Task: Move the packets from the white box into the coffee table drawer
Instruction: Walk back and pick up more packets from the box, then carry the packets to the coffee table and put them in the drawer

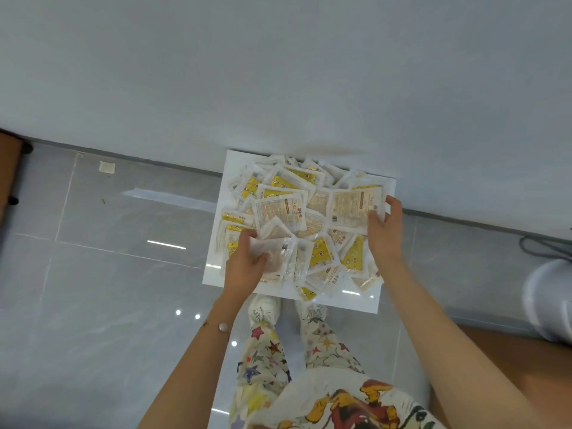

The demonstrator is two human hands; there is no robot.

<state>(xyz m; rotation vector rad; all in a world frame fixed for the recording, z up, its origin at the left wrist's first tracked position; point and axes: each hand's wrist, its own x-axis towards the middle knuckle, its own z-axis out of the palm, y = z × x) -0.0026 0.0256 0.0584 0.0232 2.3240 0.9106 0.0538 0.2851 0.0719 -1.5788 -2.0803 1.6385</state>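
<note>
Packets [297,218] are lying heaped in the box [213,275], and none are leaving it yet. Behind the box the wall [278,72] is rising. The box is sitting on the floor [108,274] against that wall, probably so it is not sliding while two hands are digging in. The person is standing just in front of the box, shoes [266,308] close to its near edge, bending over to reach. The heap is lying loose and overlapping, with a few packets overhanging the box's near edge. At the box's near-left part the left hand [244,267] is curling fingers and thumb round a small bunch [278,255], seemingly gathering several for one trip. At the box's right side the right hand [383,230] is pinching one packet [353,209]. All are looking flat, square and glossy, some yellow with small prints, others clear with pale contents and text. No drawer is showing.
</note>
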